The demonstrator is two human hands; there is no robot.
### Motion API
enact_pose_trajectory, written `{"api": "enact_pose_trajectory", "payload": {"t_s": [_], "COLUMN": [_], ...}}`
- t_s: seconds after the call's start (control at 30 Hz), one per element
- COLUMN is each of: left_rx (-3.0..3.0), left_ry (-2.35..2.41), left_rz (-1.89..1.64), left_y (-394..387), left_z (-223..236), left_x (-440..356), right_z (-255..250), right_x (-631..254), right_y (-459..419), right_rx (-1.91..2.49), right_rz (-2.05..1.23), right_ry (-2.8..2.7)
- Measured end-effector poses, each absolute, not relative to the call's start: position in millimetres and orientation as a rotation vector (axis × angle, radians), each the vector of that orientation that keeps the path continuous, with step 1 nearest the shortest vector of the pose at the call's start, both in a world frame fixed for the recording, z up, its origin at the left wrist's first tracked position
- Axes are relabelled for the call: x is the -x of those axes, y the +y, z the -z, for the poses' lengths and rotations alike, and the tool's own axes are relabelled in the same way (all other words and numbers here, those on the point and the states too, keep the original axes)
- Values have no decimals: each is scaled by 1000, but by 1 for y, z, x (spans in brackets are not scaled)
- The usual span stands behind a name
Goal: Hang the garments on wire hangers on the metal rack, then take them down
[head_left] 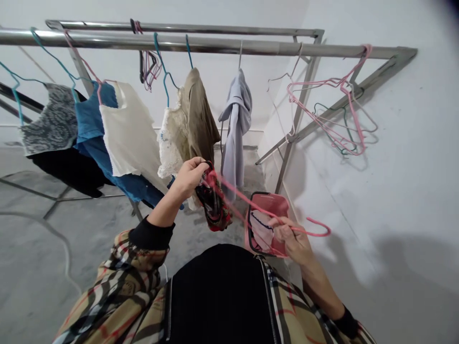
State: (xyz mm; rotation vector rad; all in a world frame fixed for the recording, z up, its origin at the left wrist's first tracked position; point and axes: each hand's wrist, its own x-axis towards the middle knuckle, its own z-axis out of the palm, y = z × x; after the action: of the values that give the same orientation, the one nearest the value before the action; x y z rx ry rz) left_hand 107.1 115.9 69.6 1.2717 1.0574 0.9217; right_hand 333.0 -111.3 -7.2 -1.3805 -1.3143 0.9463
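Patterned garment below the rail, pinched in the left hand at the tip of a pink hanger gripped by the right hand, not yet hung, with other clothes up and pale cloth left in the basket.

Soft indoor light, dark upper-right corner
Highlights streak the shiny tubular metal rail; soft shadows darken the smooth white wall; the thin pink clothes hanger is blurred.
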Motion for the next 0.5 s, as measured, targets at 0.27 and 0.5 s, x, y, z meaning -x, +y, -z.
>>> {"api": "enact_pose_trajectory", "payload": {"t_s": [0.27, 0.5], "left_rx": [-1503, -2242], "left_ry": [1098, 1282], "left_rz": [-940, -906], "left_y": [104, 92], "left_z": [-67, -62], "left_x": [-105, -99], "right_z": [-21, -26], "right_x": [-321, -309], "right_y": [-103, -83], "right_rx": [1510, 1534], "right_rz": [-718, -619], "right_ry": [-1418, -1540]}}
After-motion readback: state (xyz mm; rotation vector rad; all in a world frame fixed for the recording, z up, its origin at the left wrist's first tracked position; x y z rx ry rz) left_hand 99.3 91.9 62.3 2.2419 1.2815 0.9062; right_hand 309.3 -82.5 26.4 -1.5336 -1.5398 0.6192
